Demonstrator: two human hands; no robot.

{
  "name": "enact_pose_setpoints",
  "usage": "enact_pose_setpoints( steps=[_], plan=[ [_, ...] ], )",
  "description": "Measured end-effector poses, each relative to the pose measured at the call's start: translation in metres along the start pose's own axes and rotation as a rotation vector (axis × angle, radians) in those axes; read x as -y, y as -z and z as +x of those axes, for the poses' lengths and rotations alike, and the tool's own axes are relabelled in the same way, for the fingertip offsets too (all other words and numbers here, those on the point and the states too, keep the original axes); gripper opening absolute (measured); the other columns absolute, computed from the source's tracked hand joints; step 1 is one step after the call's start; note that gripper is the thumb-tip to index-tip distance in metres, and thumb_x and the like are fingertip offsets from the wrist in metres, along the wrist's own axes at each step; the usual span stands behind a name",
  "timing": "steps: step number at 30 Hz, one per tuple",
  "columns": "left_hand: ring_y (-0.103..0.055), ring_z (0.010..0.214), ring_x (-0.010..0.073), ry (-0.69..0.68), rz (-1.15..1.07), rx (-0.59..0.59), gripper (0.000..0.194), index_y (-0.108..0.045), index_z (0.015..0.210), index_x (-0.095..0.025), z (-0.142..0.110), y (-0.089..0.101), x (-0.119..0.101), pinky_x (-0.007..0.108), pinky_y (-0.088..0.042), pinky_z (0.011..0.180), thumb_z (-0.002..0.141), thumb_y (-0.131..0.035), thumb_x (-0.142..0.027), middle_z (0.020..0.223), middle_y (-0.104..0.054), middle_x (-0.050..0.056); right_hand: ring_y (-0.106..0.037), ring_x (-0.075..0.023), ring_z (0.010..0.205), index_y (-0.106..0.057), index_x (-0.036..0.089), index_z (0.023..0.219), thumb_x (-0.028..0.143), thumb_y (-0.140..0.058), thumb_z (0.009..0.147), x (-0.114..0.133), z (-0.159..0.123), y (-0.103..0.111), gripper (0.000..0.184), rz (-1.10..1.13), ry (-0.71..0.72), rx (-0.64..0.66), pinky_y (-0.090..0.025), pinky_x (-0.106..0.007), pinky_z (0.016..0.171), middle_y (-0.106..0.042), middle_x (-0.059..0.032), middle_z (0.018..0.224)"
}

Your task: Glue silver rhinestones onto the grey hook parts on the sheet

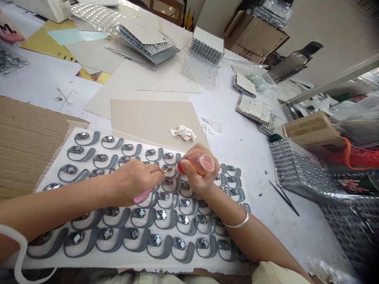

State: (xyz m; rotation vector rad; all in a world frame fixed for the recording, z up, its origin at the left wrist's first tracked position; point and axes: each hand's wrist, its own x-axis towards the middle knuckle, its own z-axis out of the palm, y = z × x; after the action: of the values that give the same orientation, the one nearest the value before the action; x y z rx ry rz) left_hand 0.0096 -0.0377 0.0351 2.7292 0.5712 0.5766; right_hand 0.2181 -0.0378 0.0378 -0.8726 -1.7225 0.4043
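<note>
My left hand (pixel 134 181) is closed around a thin tool with a pink handle (pixel 143 195); its fine yellowish tip points right. In my right hand (pixel 201 177) a small squeeze bottle (pixel 203 163) of reddish-orange liquid lies tilted, its red end toward the left. Both tips meet close to one round, shiny piece (pixel 168 167) near the middle of the rows. Beneath my hands lies a white sheet (pixel 118 262) bearing several rows of grey curved bands (pixel 162 250), each with a round shiny centre. My forearms and hands hide some of them.
A crumpled tissue (pixel 184 133) rests on grey cardboard (pixel 142 118) beyond the rows. Black tweezers (pixel 284 197) lie at right, near stacked clear blister trays (pixel 299 169). A cotton swab (pixel 64 95) is at left. A dark bottle (pixel 296 61) stands behind.
</note>
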Motion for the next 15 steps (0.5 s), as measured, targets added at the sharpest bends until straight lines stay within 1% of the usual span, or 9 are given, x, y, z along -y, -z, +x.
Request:
enact_pose_setpoints(
  steps=[4, 6, 9, 12, 15],
  plan=[
    [-0.065, 0.069, 0.014, 0.056, -0.109, 0.03, 0.018, -0.062, 0.094, -0.013, 0.003, 0.007, 0.002, 0.02, -0.05, 0.054, 0.087, -0.045, -0.012, 0.084, -0.069, 0.008, -0.052, -0.0129, 0.057, -0.058, 0.019, 0.067, 0.018, -0.064, 0.08, -0.002, -0.002, 0.0, 0.014, 0.036, -0.097, -0.033, -0.043, -0.03, 0.053, -0.056, -0.0001, 0.062],
    [-0.066, 0.072, 0.0146, 0.089, -0.181, 0.03, 0.018, -0.063, 0.094, -0.013, 0.004, 0.01, 0.004, 0.021, -0.052, 0.06, 0.088, -0.046, -0.014, 0.085, -0.07, 0.007, -0.052, -0.0128, 0.057, -0.058, 0.019, 0.067, 0.022, -0.064, 0.081, -0.004, -0.002, 0.0, 0.016, 0.052, -0.154, -0.049, -0.043, -0.03, 0.053, -0.056, -0.0001, 0.063],
    [-0.067, 0.075, 0.0154, 0.131, -0.298, 0.015, 0.021, -0.064, 0.097, -0.013, 0.005, 0.012, 0.006, 0.024, -0.054, 0.067, 0.09, -0.045, -0.016, 0.087, -0.071, 0.007, -0.051, -0.0131, 0.057, -0.058, 0.019, 0.065, 0.027, -0.064, 0.082, -0.006, -0.003, 0.0, 0.02, 0.048, -0.192, -0.054, -0.043, -0.031, 0.056, -0.055, -0.0003, 0.061],
    [-0.068, 0.077, 0.0158, 0.163, -0.383, -0.013, 0.021, -0.065, 0.098, -0.012, 0.006, 0.013, 0.008, 0.025, -0.054, 0.07, 0.09, -0.046, -0.016, 0.086, -0.071, 0.007, -0.052, -0.0138, 0.059, -0.058, 0.019, 0.063, 0.03, -0.063, 0.083, -0.008, -0.003, 0.0, 0.023, 0.061, -0.218, -0.072, -0.044, -0.031, 0.057, -0.055, -0.0004, 0.06],
    [-0.067, 0.074, 0.0144, 0.181, -0.425, -0.05, 0.018, -0.066, 0.094, -0.013, 0.008, 0.015, 0.011, 0.022, -0.052, 0.068, 0.088, -0.049, -0.014, 0.084, -0.072, 0.005, -0.052, -0.0139, 0.058, -0.057, 0.02, 0.062, 0.032, -0.063, 0.083, -0.009, -0.004, -0.002, 0.025, 0.097, -0.231, -0.099, -0.043, -0.031, 0.056, -0.055, -0.0002, 0.059]
  ],
)
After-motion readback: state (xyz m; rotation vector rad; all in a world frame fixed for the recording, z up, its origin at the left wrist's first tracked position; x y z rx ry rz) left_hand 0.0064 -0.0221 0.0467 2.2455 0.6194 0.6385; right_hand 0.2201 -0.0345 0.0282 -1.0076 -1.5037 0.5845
